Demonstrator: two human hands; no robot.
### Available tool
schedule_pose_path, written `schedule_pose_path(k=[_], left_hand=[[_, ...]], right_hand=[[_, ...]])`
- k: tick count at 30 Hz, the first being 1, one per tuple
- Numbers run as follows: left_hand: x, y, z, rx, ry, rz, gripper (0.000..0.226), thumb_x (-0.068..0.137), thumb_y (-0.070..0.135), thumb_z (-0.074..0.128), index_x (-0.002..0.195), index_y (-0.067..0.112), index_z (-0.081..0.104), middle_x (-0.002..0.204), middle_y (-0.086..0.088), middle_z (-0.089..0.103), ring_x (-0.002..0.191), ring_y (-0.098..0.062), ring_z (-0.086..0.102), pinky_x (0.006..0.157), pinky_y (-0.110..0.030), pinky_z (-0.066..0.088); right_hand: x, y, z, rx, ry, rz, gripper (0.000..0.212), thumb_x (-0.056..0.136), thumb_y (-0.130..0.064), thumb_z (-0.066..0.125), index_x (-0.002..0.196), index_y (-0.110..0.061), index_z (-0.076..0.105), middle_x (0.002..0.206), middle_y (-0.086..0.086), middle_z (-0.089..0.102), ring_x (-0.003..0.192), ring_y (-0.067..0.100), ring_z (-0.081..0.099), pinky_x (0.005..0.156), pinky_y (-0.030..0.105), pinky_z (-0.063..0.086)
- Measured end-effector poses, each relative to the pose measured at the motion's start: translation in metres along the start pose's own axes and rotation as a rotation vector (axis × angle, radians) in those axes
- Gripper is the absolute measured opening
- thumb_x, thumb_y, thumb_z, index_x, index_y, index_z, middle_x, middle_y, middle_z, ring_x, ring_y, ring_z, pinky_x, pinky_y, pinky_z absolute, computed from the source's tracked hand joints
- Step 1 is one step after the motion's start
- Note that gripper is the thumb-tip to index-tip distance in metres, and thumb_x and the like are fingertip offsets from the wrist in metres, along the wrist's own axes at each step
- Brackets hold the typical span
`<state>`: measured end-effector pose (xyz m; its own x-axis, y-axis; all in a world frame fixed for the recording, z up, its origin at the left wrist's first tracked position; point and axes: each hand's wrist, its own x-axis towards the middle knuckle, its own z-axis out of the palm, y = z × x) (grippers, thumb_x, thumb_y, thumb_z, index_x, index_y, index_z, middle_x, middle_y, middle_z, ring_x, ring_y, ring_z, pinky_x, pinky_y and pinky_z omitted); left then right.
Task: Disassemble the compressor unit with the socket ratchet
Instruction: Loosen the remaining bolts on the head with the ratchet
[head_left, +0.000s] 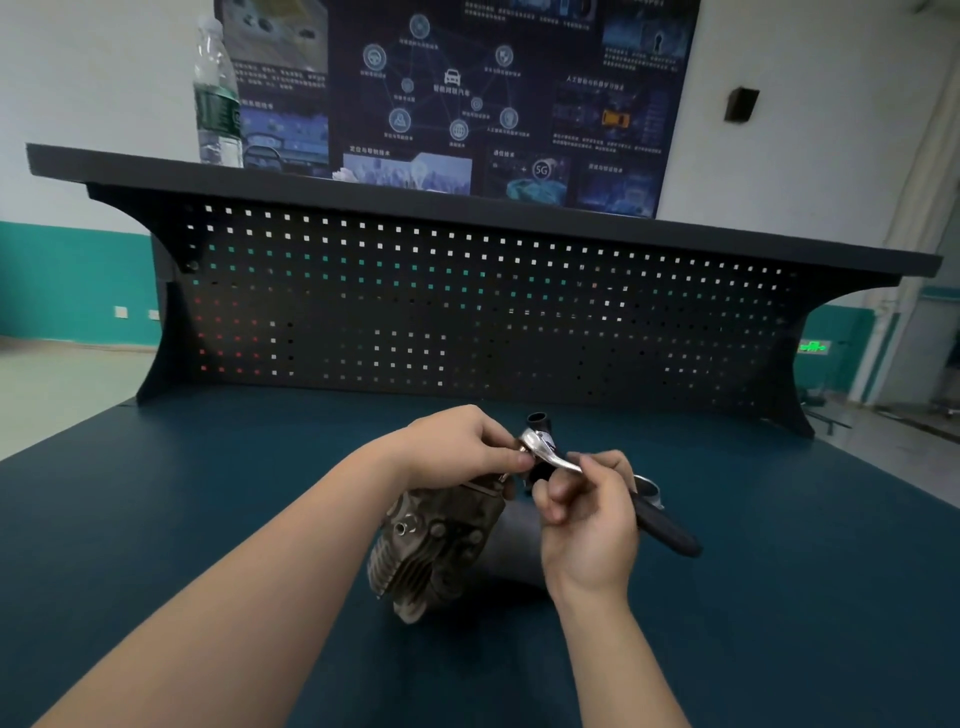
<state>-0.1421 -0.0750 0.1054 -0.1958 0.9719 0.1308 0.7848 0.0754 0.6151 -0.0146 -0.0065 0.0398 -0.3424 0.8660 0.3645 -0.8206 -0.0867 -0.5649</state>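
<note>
One compressor unit (441, 540) lies on the teal worktop (208, 519), seemingly still whole, so nearly all the disassembly looks left. One socket ratchet (540, 441) is held above it: the left hand (462, 441) has its grip pinched at the head, the right hand (587, 525) has its grip clenched round the handle. One water bottle (218, 98) stands on the shelf.

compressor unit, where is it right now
In the head view the compressor unit lies on the teal bench, centre, just below the hands, left hand above it.
</note>
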Motion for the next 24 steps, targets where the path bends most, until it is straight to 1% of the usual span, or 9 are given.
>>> schedule_pose_path(k=[4, 10, 12, 14, 16, 18, 20, 22, 24], left_hand=[[0.000, 0.001, 0.001, 0.075, 0.037, -0.028, 0.022, 0.088, 0.053, 0.063, 0.067, 0.049, 0.069, 0.078, 0.017, 0.072, 0.083, -0.009, 0.066, 0.094, -0.042, 0.050], [0.003, -0.001, 0.000, 0.060, 0.069, -0.048, 0.034, 0.088, 0.049, 0.064, 0.055, 0.041, 0.067, 0.053, 0.019, 0.060, 0.056, 0.000, 0.051, 0.079, -0.037, 0.048], [0.005, -0.002, 0.001, 0.062, 0.067, -0.051, 0.033, 0.088, 0.048, 0.064, 0.057, 0.041, 0.069, 0.055, 0.020, 0.062, 0.058, 0.001, 0.054, 0.081, -0.036, 0.048], [0.005, -0.003, 0.001, 0.071, 0.068, -0.037, 0.027, 0.086, 0.049, 0.064, 0.062, 0.040, 0.071, 0.063, 0.019, 0.067, 0.066, -0.004, 0.059, 0.087, -0.042, 0.052], [0.004, -0.003, -0.001, 0.071, 0.061, -0.016, 0.021, 0.084, 0.051, 0.062, 0.076, 0.037, 0.075, 0.074, 0.015, 0.072, 0.077, -0.010, 0.064, 0.091, -0.046, 0.051], [0.003, -0.003, -0.003, 0.054, 0.025, -0.009, 0.026, 0.084, 0.055, 0.060, 0.089, 0.036, 0.076, 0.086, 0.013, 0.074, 0.090, -0.013, 0.067, 0.094, -0.046, 0.050], [0.003, -0.004, -0.002, 0.066, -0.021, -0.009, 0.031, 0.084, 0.058, 0.058, 0.097, 0.036, 0.075, 0.092, 0.012, 0.074, 0.097, -0.013, 0.066, 0.097, -0.045, 0.048], [0.005, -0.005, -0.003, 0.091, -0.046, -0.021, 0.035, 0.086, 0.061, 0.055, 0.101, 0.035, 0.075, 0.095, 0.007, 0.074, 0.097, -0.016, 0.065, 0.099, -0.043, 0.047], [0.007, -0.005, -0.003, 0.066, -0.043, -0.033, 0.033, 0.092, 0.056, 0.054, 0.100, 0.032, 0.076, 0.089, 0.008, 0.073, 0.090, -0.016, 0.066, 0.097, -0.040, 0.048]], right_hand=[[0.009, 0.004, -0.016, 0.417, 0.073, 0.365, 0.012, 0.076, -0.013, 0.050, 0.065, -0.009, 0.054, 0.052, 0.004, 0.042, 0.040, 0.014, 0.034, 0.037, 0.023, 0.032], [0.021, -0.003, -0.006, 0.365, 0.148, 0.460, 0.017, 0.073, -0.009, 0.049, 0.056, -0.009, 0.046, 0.051, 0.002, 0.037, 0.037, 0.011, 0.029, 0.033, 0.022, 0.027], [0.016, -0.006, 0.000, 0.171, 0.158, 0.292, 0.023, 0.077, -0.006, 0.049, 0.057, -0.014, 0.040, 0.050, 0.004, 0.035, 0.037, 0.012, 0.028, 0.035, 0.023, 0.026], [0.003, -0.006, 0.008, -0.293, 0.121, -0.077, 0.032, 0.084, -0.011, 0.051, 0.058, -0.024, 0.038, 0.051, 0.001, 0.041, 0.042, 0.012, 0.036, 0.042, 0.025, 0.031], [-0.010, -0.002, 0.019, -0.802, 0.054, -0.408, 0.030, 0.086, -0.031, 0.054, 0.061, -0.032, 0.038, 0.054, -0.012, 0.048, 0.051, 0.004, 0.046, 0.050, 0.018, 0.037], [-0.016, 0.001, 0.019, -0.925, -0.011, -0.501, 0.031, 0.089, -0.038, 0.053, 0.063, -0.031, 0.037, 0.057, -0.013, 0.048, 0.056, 0.004, 0.047, 0.052, 0.015, 0.036], [-0.012, -0.003, 0.011, -0.627, 0.038, -0.391, 0.036, 0.091, -0.021, 0.056, 0.061, -0.023, 0.036, 0.054, -0.004, 0.043, 0.051, 0.011, 0.041, 0.051, 0.022, 0.035], [-0.001, -0.008, -0.002, -0.157, 0.034, -0.067, 0.036, 0.088, -0.009, 0.056, 0.061, -0.019, 0.034, 0.050, 0.006, 0.039, 0.044, 0.016, 0.034, 0.044, 0.025, 0.030], [0.010, -0.008, -0.013, 0.079, 0.002, 0.181, 0.027, 0.080, -0.011, 0.057, 0.064, -0.017, 0.037, 0.050, 0.005, 0.041, 0.041, 0.014, 0.032, 0.041, 0.023, 0.031]])
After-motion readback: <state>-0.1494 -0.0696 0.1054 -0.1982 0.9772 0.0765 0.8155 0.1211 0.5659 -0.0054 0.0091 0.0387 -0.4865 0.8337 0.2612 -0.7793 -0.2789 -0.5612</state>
